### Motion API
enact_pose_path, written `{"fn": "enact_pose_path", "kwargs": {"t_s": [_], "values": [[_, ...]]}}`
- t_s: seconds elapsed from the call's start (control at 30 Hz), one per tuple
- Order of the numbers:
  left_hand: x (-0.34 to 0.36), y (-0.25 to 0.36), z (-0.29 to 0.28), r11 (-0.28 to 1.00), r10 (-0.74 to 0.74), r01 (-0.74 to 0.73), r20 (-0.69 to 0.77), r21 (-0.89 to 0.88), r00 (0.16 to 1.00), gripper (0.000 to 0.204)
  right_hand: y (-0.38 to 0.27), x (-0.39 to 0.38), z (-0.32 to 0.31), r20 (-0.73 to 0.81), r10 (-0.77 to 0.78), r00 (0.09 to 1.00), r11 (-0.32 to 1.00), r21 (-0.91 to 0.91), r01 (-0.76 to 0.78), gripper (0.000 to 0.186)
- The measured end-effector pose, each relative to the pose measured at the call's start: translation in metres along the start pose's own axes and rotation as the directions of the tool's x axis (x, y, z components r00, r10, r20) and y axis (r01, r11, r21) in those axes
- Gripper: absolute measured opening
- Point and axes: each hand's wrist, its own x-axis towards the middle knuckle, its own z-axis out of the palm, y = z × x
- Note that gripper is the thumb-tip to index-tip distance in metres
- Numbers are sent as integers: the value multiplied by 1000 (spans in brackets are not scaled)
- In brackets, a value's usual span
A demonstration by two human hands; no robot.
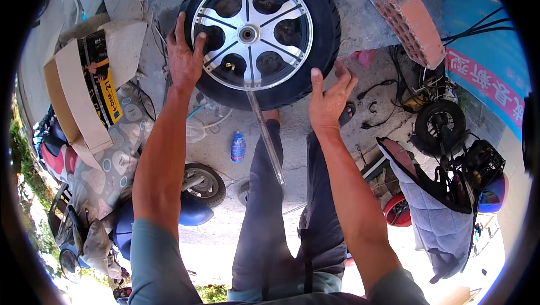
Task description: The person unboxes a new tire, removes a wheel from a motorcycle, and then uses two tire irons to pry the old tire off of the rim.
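Note:
A scooter wheel [251,74] with silver spokes and a black tire [326,18] lies flat at the top of the head view. My left hand [185,57] holds the tire's left side, thumb over the sidewall and fingers along the outer edge. My right hand [332,102] is at the lower right edge of the tire, thumb up and fingers spread, holding nothing. A long metal tire lever [265,136] sticks out from the rim's near edge toward my legs, with neither hand on it. Whether its hidden tip sits under the bead, I cannot tell.
A red perforated brick [408,23] stands at the right. At the left is an opened cardboard box [76,94]. A blue bottle [238,146] lies on the ground nearer me. Black cables, a small wheel [440,126] and a grey quilted cover [430,209] crowd the right side.

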Motion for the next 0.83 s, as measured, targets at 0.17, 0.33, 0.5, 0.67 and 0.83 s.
{"fn": "enact_pose_path", "kwargs": {"t_s": [0.17,0.33,0.5,0.67,0.83], "values": [[7,-12,13,996,53,-49,-43,78,998,73,-12,-117,-15,918,325,229,286,136,-949,58],[5,-9,-3,991,65,-70,47,116,997,71,-63,-126,-33,928,249,278,594,80,-801,34],[7,1,2,980,104,-111,50,162,993,70,-57,-113,-178,967,129,221,695,71,-716,27],[-17,48,42,919,224,-160,-141,360,964,63,9,4,-163,459,-52,887,999,32,42,44],[-92,150,70,921,360,-379,178,86,916,80,66,62,-144,122,-330,936,917,278,287,64]]}}
